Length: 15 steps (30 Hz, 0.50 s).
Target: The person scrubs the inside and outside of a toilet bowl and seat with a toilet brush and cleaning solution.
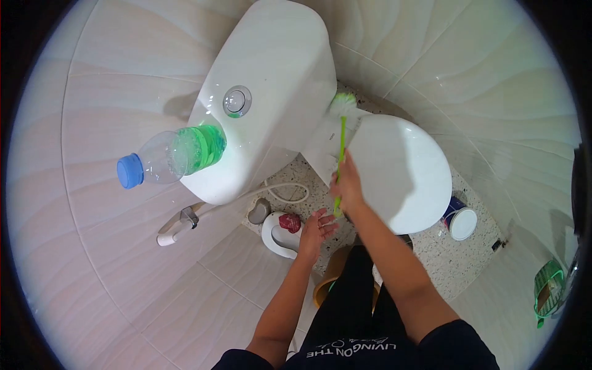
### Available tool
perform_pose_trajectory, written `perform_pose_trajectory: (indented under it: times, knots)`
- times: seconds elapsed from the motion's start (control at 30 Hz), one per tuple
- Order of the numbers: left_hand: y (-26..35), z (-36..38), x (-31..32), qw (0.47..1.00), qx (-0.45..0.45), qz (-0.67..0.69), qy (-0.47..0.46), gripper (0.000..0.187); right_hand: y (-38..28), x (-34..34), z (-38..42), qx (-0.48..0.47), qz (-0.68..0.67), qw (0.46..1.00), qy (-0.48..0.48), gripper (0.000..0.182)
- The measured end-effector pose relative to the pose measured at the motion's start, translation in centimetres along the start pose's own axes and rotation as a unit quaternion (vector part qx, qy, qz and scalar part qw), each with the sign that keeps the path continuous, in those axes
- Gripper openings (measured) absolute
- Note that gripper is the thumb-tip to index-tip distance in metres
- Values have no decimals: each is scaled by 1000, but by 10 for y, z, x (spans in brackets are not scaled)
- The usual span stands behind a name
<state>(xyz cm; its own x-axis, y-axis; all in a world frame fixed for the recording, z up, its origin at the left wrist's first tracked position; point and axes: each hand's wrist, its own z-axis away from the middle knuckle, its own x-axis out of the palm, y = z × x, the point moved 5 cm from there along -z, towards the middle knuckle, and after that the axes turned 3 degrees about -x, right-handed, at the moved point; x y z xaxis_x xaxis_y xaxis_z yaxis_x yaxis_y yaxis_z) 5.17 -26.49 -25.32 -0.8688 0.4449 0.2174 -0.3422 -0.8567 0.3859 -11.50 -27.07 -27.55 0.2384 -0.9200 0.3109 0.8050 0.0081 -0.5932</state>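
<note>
My right hand (pixel 349 185) is closed around the green handle of a toilet brush (pixel 343 132). The brush's pale green and white bristles point away from me, over the back of the toilet by the tank. Beside it, the white toilet lid (pixel 407 172) is down. My left hand (pixel 317 233) is held out with its fingers apart, near the lower end of the handle, and holds nothing. On the white tank (pixel 271 74) stands a clear bottle (pixel 197 151) with green liquid and a blue cap.
A bidet sprayer (pixel 177 229) hangs on the left wall, its hose looping down. On the floor are a white ring-shaped seat (pixel 275 239) with a dark red bundle (pixel 290 222), a grey scoop-like object (pixel 259 211), a yellowish-brown bucket (pixel 330 277) and a white-lidded tub (pixel 462 222). A green basket (pixel 548 288) is at right.
</note>
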Motion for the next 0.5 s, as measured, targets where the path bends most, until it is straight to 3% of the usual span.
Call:
perform_pose_trajectory:
  times: [0.03,0.1,0.17,0.2,0.33,0.4,0.47,0.5]
  knots:
    - [-6,-2,-3,1000,-11,8,1,52,23,-3,14,-61,59,996,-8,42]
    - [-13,2,-5,1000,-23,19,4,52,47,0,72,149,6,989,-20,41]
    - [-10,11,-3,998,-8,-66,10,56,65,-3,84,118,5,993,12,41]
    - [-7,16,0,998,-9,-64,13,56,69,-7,85,86,2,995,45,41]
    - [13,26,7,997,-37,-28,63,57,49,13,71,109,-94,988,56,41]
    - [18,21,-2,996,-27,-25,84,56,58,19,66,40,-90,993,64,42]
    - [21,12,-18,981,79,-153,87,54,74,11,80,52,-58,995,65,42]
    - [16,13,-21,982,80,-150,88,54,79,9,87,66,-31,995,69,41]
